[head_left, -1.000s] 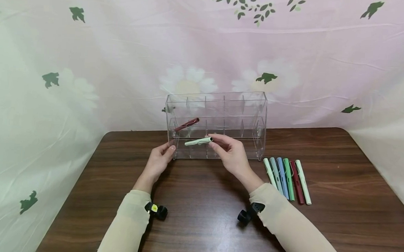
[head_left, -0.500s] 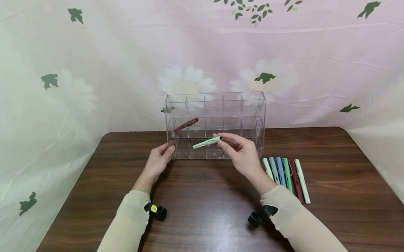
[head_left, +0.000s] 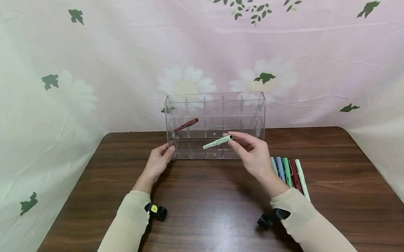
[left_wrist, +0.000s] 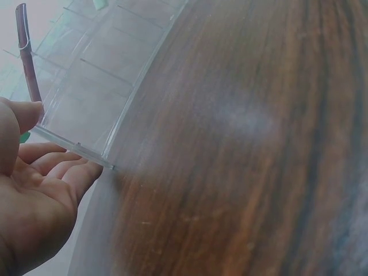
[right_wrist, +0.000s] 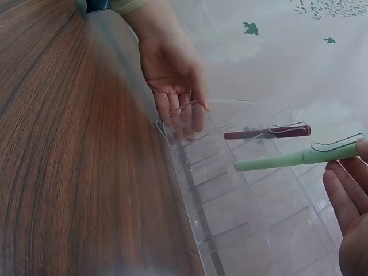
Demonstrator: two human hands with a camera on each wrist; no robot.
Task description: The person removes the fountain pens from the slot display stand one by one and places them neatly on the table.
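Observation:
A clear tiered pen organizer [head_left: 214, 154] with divided compartments stands upright toward the back of the table. My left hand [head_left: 159, 162] holds its lower left side; in the left wrist view the thumb and fingers lie on either side of the clear side wall [left_wrist: 75, 148]. Between the thumb and fingertips of my right hand [head_left: 253, 155] is a pale green pen [head_left: 218, 142], pinched by its capped end. The pen slants in the air before the organizer, its other end pointing left and down. A dark red pen [head_left: 186, 125] leans in the leftmost compartment of the middle tier.
Right of the organizer several pens lie side by side on the wooden table [head_left: 197, 217], among them a blue pen [head_left: 280, 169], a green pen [head_left: 286, 172] and a dark red pen [head_left: 294, 175]. My right forearm partly covers them. A patterned cloth [head_left: 130, 61] hangs behind.
My right hand has moved to the right along the organizer's front with the pale green pen, now covering more of the pens on the table. My left hand keeps its place.

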